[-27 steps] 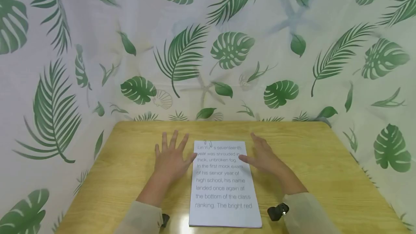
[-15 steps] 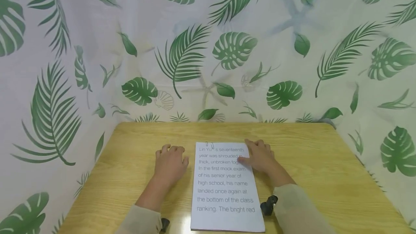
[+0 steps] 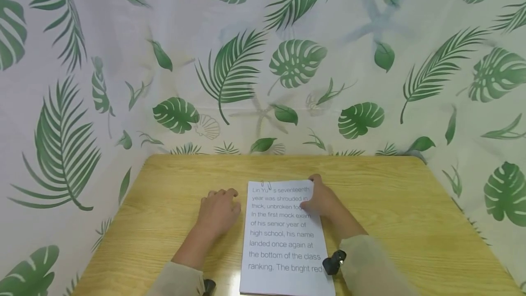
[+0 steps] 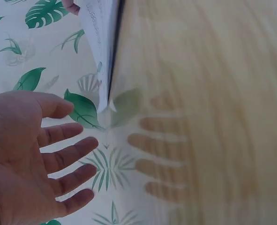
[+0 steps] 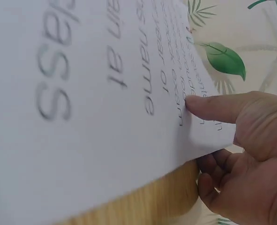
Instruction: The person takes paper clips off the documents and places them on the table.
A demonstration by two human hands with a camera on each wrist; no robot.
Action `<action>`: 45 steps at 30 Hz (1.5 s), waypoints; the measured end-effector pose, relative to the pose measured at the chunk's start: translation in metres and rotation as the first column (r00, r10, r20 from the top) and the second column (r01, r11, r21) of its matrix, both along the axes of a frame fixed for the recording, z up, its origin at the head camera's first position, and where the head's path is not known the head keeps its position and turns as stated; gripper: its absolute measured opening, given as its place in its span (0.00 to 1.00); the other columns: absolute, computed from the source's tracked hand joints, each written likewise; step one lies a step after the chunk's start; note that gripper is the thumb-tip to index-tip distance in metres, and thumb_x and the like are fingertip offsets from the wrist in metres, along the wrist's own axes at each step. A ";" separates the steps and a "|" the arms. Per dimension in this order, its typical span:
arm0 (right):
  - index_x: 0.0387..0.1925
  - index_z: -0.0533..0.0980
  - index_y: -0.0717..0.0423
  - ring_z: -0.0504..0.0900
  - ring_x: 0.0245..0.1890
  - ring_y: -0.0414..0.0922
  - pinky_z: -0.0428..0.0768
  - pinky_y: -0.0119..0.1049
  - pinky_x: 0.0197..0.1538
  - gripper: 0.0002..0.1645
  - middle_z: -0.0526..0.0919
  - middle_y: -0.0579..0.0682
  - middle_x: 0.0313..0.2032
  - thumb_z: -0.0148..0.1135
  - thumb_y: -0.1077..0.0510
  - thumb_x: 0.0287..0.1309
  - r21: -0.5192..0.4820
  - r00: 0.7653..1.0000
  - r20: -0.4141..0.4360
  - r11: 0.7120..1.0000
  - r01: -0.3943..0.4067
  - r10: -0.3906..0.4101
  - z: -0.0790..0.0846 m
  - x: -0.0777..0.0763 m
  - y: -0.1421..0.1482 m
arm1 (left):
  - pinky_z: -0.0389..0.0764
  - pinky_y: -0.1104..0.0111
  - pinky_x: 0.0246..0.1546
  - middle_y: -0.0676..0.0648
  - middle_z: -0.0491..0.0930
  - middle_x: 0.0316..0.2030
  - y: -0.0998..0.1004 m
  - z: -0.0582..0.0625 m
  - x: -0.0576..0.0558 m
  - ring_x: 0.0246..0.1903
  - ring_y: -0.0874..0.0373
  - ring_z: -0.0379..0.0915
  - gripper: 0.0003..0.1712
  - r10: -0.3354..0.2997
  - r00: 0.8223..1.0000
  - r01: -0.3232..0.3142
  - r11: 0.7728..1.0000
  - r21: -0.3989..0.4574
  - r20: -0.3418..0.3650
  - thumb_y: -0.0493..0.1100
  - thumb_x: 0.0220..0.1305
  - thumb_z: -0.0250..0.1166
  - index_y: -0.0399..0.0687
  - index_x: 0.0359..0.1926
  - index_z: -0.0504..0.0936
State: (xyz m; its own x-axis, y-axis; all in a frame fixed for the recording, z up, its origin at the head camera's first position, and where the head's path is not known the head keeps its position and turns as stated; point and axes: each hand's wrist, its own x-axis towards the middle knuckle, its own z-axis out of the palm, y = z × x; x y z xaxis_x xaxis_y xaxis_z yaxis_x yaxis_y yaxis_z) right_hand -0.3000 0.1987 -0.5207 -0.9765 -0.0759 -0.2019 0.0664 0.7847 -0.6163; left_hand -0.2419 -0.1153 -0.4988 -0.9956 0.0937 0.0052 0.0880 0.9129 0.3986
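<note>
The right hand [image 3: 322, 202] has moved in from beside the rectangular white stack of printed paper [image 3: 279, 234] to its upper right edge; its thumb now presses the printed face while its other fingers curl below the edge, so the stack is pinched on that side. The left hand [image 3: 218, 211] has gone from widely spread to loosely bent, its fingers slightly apart and holding nothing, just left of the stack, so that edge is unsecured. The stack lies on the yellow wood-grain surface [image 3: 390, 204]; whether one sheet or several are gripped is hard to tell. Two thin wire paper clips [image 3: 269, 186] at the top edge may bind the pages. A small black wrist device [image 3: 334, 262] overlaps the lower right edge in the head view, and a white leaf-printed curtain [image 3: 312, 145] stands behind.
</note>
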 end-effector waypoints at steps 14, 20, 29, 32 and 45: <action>0.70 0.77 0.65 0.89 0.50 0.49 0.85 0.39 0.55 0.25 0.89 0.62 0.56 0.54 0.56 0.83 -0.477 0.980 0.130 0.857 0.195 -0.151 0.010 0.019 0.005 | 0.75 0.41 0.71 0.39 0.72 0.74 0.010 0.006 -0.009 0.71 0.38 0.71 0.30 -0.032 0.995 0.007 0.968 0.253 0.094 0.52 0.79 0.63 0.51 0.76 0.71; 0.71 0.77 0.62 0.89 0.52 0.48 0.86 0.34 0.53 0.24 0.88 0.62 0.59 0.57 0.56 0.82 -0.572 0.977 0.164 0.794 0.207 -0.136 0.005 0.024 0.008 | 0.68 0.39 0.79 0.36 0.62 0.80 0.011 0.007 -0.027 0.80 0.34 0.62 0.34 -0.055 0.993 0.017 0.942 0.335 0.105 0.51 0.80 0.62 0.50 0.80 0.66; 0.70 0.77 0.63 0.88 0.56 0.43 0.84 0.29 0.56 0.25 0.89 0.58 0.61 0.60 0.56 0.81 -0.669 0.979 0.178 0.717 0.197 -0.103 -0.006 0.026 0.015 | 0.71 0.45 0.78 0.41 0.74 0.76 0.024 0.001 -0.055 0.76 0.40 0.72 0.29 -0.088 0.985 0.019 0.907 0.420 0.146 0.47 0.81 0.62 0.52 0.77 0.69; 0.71 0.77 0.63 0.87 0.56 0.41 0.84 0.28 0.57 0.25 0.89 0.57 0.61 0.60 0.56 0.81 -0.691 0.978 0.187 0.695 0.197 -0.092 -0.008 0.027 0.017 | 0.74 0.44 0.75 0.40 0.78 0.72 0.028 -0.001 -0.058 0.70 0.40 0.77 0.25 -0.105 0.983 0.028 0.897 0.441 0.150 0.46 0.80 0.62 0.58 0.73 0.71; 0.73 0.74 0.63 0.87 0.56 0.41 0.86 0.30 0.57 0.27 0.86 0.58 0.64 0.58 0.56 0.82 -0.726 0.984 0.170 0.669 0.157 -0.046 -0.009 0.029 0.021 | 0.77 0.42 0.70 0.43 0.83 0.65 0.029 -0.006 -0.065 0.65 0.41 0.80 0.16 -0.108 0.989 0.052 0.886 0.461 0.097 0.48 0.78 0.67 0.65 0.62 0.78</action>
